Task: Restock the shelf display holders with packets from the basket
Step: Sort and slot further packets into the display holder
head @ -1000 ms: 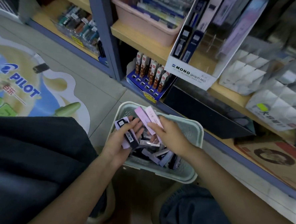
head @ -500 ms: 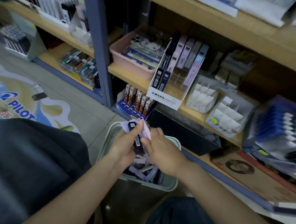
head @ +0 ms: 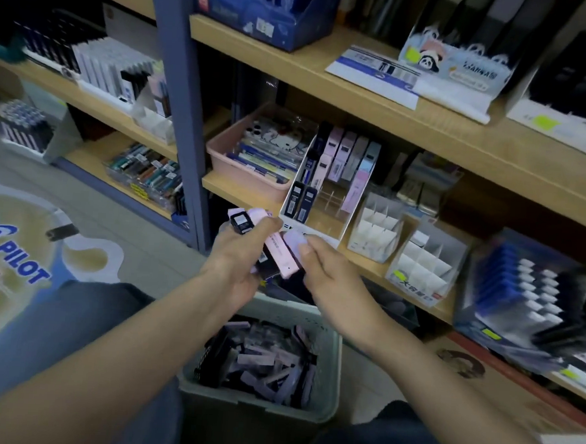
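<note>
Nowhere near done, going by the basket [head: 330, 368] down on the floor in front of the shelf [head: 248, 193]: loaded with a loose jumble of packets [head: 259, 360], lilac, grey and black. Up at the shelf's front edge, white card holder [head: 325, 232] only part filled. Black packets in the left rows, pink, grey and pale blue standing at the back, clear dividers in the middle front bare. Just right of it, two more white slotted holders [head: 373, 233], pretty much empty by the look of them. So plenty left, at a guess.

Left grip [head: 237, 263] clenched round a small bunch [head: 279, 258] of pink and black packets, raised above the basket and just short of the holder. Right grip [head: 329, 279] pinching a lilac packet [head: 294, 239] at the edge of that bunch, maybe peeling it off for a slot.

Packets: slim, flat, rectangular, smooth hard-looking cases, barcode label on one end. Basket: grey-green plastic, rounded rim. Shelf: pale wood-look board.
</note>
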Available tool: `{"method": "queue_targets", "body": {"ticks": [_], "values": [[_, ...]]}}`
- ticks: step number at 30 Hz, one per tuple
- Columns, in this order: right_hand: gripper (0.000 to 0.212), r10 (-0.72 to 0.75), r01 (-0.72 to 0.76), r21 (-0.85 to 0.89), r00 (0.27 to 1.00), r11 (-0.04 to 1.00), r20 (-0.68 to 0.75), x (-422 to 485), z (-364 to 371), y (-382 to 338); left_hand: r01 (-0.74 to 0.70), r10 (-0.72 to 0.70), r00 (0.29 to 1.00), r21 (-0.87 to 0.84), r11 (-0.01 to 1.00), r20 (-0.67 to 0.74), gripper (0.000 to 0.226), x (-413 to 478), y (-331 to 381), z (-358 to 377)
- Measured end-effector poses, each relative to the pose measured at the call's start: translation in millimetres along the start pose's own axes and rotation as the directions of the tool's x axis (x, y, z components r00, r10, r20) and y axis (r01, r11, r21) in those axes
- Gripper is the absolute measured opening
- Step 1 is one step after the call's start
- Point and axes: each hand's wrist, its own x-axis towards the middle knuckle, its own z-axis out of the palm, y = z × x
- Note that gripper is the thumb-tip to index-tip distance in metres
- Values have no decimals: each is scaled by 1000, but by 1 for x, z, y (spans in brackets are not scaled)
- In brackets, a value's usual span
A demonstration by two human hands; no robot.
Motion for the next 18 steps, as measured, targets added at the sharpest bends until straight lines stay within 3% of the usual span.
{"method": "queue_targets", "body": {"ticks": [2,6,9,13,18], "values": [[28,64,-54,161,996,986,-57,9,-8,-2,-24,21,999,70,997,40,6,5,12,6],[18,158,-97,381,978,920,-133,27,-23,5,-70,59,996,171,983,70,15,18,33,15],[13,167,-100,300,964,949,-205,40,-33,20,-65,54,996,168,984,69,12,31,43,18],[10,54,-63,-12,925,998,-375,61,-47,38,-66,53,996,179,982,75,11,47,48,19],[8,-55,-26,-133,820,991,-570,86,-60,48,-30,11,995,189,981,102,13,66,47,23]]}}
